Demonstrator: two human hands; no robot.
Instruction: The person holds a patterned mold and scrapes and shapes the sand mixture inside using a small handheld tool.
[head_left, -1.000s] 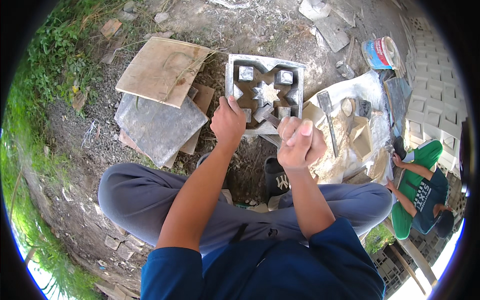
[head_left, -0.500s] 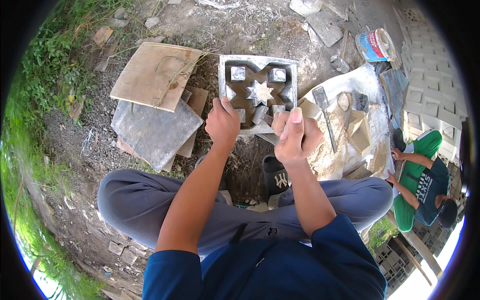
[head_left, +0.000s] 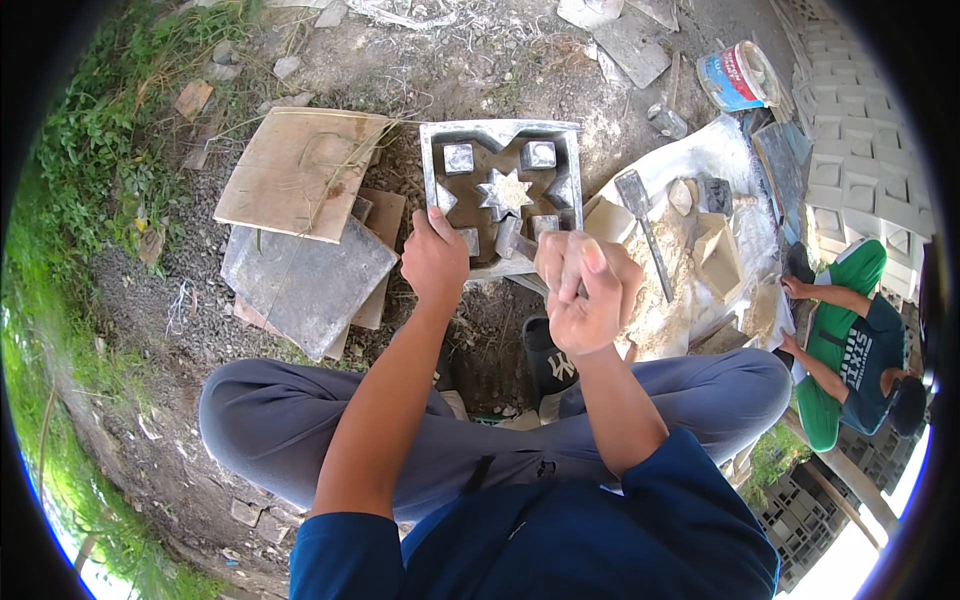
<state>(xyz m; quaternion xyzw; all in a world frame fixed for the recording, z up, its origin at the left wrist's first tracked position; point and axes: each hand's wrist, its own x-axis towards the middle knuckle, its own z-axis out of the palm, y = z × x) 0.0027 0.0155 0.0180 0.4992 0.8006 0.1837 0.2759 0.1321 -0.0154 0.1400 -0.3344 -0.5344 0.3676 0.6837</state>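
Note:
A square grey metal mould (head_left: 428, 165) lies in front of me, with block-shaped corner pieces and an eight-pointed star (head_left: 506, 194) in its middle. Brown-grey material fills the gaps between them. My left hand (head_left: 436, 264) grips the mould's near left edge, fingers curled over the rim. My right hand (head_left: 590, 292) is closed round the handle of a small hammer-like tool; its blocky grey head (head_left: 508, 236) is inside the mould, just below the star. Most of the handle is hidden by my fist.
Boards and slabs (head_left: 310, 275) are stacked left of the mould. On the right, a white sheet (head_left: 735, 150) bears pale powder (head_left: 655, 325), a flat-bladed tool (head_left: 650, 240) and stones. Beyond stands a paint bucket (head_left: 735, 78). A person (head_left: 850, 340) sits at far right.
The tool's head has shifted slightly left and stands more upright beneath the star. My right hand has moved slightly down; my left hand keeps its grip on the mould.

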